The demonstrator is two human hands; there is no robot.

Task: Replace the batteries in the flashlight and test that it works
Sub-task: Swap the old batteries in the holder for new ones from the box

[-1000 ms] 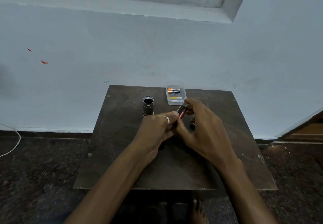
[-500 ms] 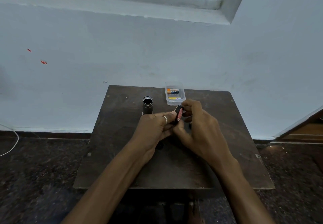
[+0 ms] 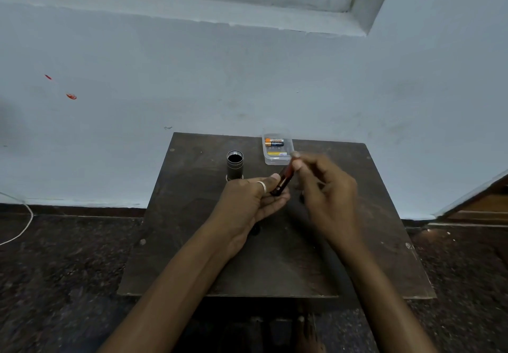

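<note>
The dark flashlight body (image 3: 235,166) stands upright on the wooden table (image 3: 371,242), its open end up, just left of my hands. Between my hands is a red-and-black battery (image 3: 283,180), tilted up to the right. My left hand (image 3: 251,201), with a ring on one finger, grips its lower dark end. My right hand (image 3: 327,187) pinches its upper end with fingertips and is motion-blurred. I cannot tell whether the lower end sits in a holder.
A clear plastic box (image 3: 277,160) with several batteries sits at the table's back edge, right behind my right fingertips. Small dark pieces lie on the table by my right hand (image 3: 301,199) and under my left wrist (image 3: 255,230). A wall stands close behind.
My right hand has moved up and to the right along the battery, and more of the battery shows between my hands. The flashlight body and box have not moved.
</note>
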